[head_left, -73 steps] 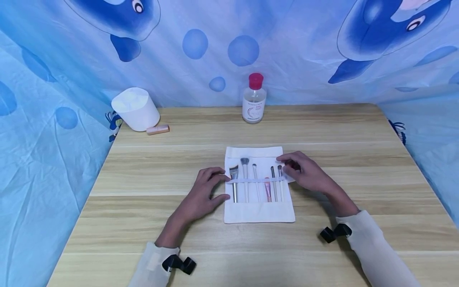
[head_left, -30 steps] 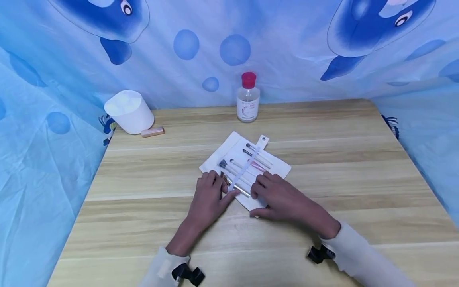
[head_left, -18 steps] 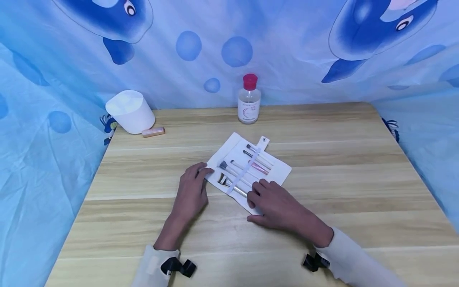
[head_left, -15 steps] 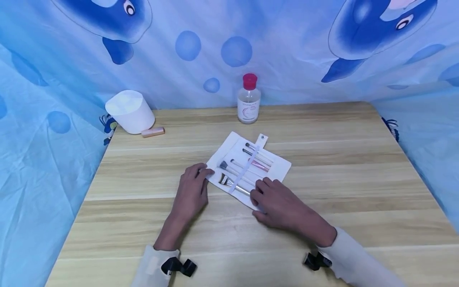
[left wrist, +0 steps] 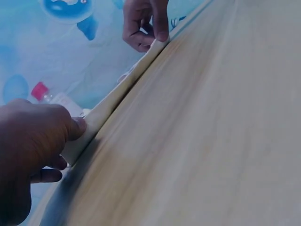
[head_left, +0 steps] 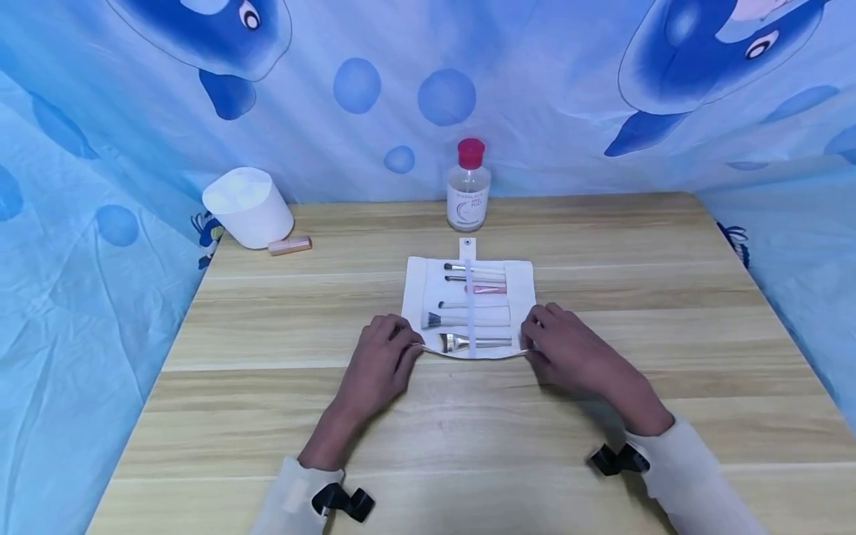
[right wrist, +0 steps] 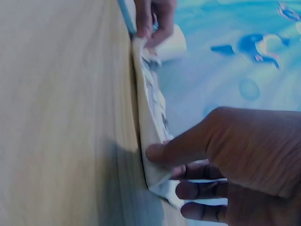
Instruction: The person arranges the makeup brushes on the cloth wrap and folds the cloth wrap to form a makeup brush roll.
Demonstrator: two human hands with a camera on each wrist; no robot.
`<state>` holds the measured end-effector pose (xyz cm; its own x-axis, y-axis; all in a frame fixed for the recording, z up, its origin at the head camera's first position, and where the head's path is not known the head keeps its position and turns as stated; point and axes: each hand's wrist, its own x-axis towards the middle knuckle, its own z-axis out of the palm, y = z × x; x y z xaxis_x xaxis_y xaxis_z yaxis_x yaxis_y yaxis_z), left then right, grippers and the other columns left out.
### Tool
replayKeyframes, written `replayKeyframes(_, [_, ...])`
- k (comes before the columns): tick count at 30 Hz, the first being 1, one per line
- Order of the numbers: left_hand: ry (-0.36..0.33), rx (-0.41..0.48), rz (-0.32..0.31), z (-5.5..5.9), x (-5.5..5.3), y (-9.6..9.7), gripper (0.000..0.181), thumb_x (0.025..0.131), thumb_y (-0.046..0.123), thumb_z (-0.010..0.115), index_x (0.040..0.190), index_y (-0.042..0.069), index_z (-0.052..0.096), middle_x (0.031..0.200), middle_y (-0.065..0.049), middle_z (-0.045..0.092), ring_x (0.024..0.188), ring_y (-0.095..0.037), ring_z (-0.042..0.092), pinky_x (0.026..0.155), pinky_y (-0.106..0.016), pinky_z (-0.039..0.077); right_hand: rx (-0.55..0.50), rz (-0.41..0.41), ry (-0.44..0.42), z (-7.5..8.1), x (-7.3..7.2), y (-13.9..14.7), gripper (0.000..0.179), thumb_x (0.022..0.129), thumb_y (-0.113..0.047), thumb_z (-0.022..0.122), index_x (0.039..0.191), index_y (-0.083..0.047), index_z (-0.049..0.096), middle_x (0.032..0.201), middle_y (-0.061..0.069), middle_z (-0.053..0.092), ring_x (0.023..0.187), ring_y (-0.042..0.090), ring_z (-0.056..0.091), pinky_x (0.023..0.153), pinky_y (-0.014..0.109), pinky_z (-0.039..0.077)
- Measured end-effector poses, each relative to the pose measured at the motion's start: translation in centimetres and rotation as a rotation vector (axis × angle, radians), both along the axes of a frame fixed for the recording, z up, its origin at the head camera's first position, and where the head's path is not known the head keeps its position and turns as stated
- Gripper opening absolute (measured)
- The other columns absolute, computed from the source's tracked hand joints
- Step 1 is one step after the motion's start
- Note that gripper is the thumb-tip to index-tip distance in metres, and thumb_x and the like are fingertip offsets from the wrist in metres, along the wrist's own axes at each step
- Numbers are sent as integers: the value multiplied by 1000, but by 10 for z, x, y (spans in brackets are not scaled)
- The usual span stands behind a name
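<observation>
A white brush roll (head_left: pixel 414 293) lies unrolled on the table, its snap tab (head_left: pixel 467 247) pointing to the back. Several makeup brushes lie crosswise under its elastic band (head_left: pixel 471 312); nearest the front is a wide flat brush (head_left: pixel 478 342). My left hand (head_left: pixel 381 360) pinches the roll's front left corner and my right hand (head_left: pixel 571 349) pinches the front right corner. Both wrist views show the near edge lifted slightly, with the left thumb (left wrist: pixel 77 127) and the right thumb (right wrist: pixel 157 153) on its outer side.
A clear bottle (head_left: pixel 468 197) with a red cap stands behind the roll. At the back left a white cup-like container (head_left: pixel 249 208) leans tilted, with a small rose-gold tube (head_left: pixel 290 246) before it. Blue printed cloth (head_left: pixel 535 89) hangs around the wooden table (head_left: pixel 468 446).
The brush roll has been turned from upright through a slant to sideways, tab now at the back. My hands have moved to its two front corners, and the near edge has come up.
</observation>
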<state>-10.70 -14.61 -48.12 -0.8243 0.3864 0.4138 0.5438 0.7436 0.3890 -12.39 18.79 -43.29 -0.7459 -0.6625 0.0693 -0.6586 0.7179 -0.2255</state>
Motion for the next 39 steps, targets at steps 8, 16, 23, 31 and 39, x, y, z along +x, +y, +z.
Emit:
replayKeyframes(8, [37, 38, 5, 0, 2, 7, 8, 96, 15, 64, 93, 12, 70, 95, 1, 58, 92, -23, 52, 83, -39, 41, -154, -41, -164, -6, -7, 11, 12, 95, -10, 68, 91, -17, 59, 95, -5, 50, 84, 12, 47, 73, 32, 43])
replayKeyframes(16, [60, 88, 55, -2, 2, 10, 9, 94, 14, 64, 88, 9, 70, 88, 0, 58, 86, -25, 52, 76, -39, 41, -227, -93, -127, -11, -10, 11, 5, 99, -11, 61, 97, -16, 60, 86, -7, 53, 80, 12, 49, 71, 33, 43])
replayKeyframes(23, [7, 63, 84, -2, 3, 12, 14, 97, 19, 64, 88, 10, 69, 85, 1, 57, 81, -23, 48, 75, -38, 40, -290, -98, -120, -18, -11, 6, 22, 96, 3, 59, 109, -15, 62, 98, -2, 62, 87, 17, 52, 77, 37, 45])
replayKeyframes(31, [-15, 86, 117, -5, -1, 14, 12, 96, 25, 69, 98, 14, 64, 89, 0, 56, 82, -22, 49, 77, -38, 40, -282, -80, 23, -28, -12, 1, 29, 89, 9, 61, 101, -18, 60, 97, -4, 58, 89, 17, 53, 77, 37, 47])
replayKeyframes(39, [131, -117, 5, -3, -1, 14, 9, 99, 13, 61, 99, 9, 69, 94, -3, 53, 85, -25, 46, 72, -37, 38, -246, -104, 101, -30, -4, -3, 29, 85, 6, 67, 97, -20, 66, 102, -3, 59, 89, 17, 54, 74, 35, 49])
